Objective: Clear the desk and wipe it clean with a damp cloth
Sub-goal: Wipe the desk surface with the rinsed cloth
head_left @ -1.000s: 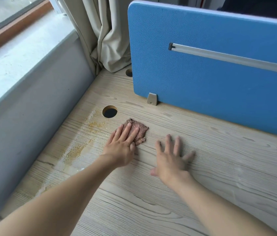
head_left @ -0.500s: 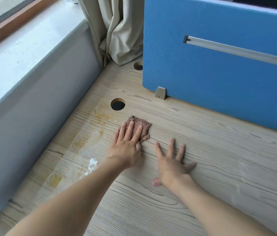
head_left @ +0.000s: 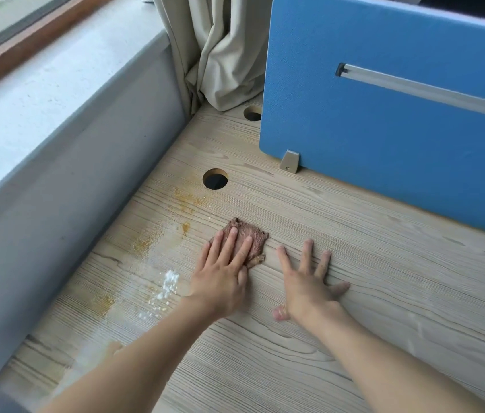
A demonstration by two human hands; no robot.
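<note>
A small brown cloth point(head_left: 253, 235) lies flat on the pale wood-grain desk point(head_left: 384, 293). My left hand point(head_left: 223, 278) presses on the cloth with straight fingers, covering its near half. My right hand point(head_left: 307, 281) lies flat on the bare desk just to the right of the cloth, fingers spread, holding nothing. Yellow-brown stains point(head_left: 187, 201) and a patch of white powder point(head_left: 166, 286) mark the desk to the left of the cloth.
A blue divider panel point(head_left: 384, 129) with a metal rail stands along the desk's far edge on a small bracket point(head_left: 289, 161). Two round cable holes point(head_left: 215, 178) point(head_left: 252, 114) are cut in the desk. A grey wall and windowsill run along the left; a beige curtain point(head_left: 223, 55) hangs in the corner.
The view has tilted and shifted, bringing more of the stains and the white powder into sight. Both hands have slid slightly nearer on the desk, the left one with the cloth under it.
</note>
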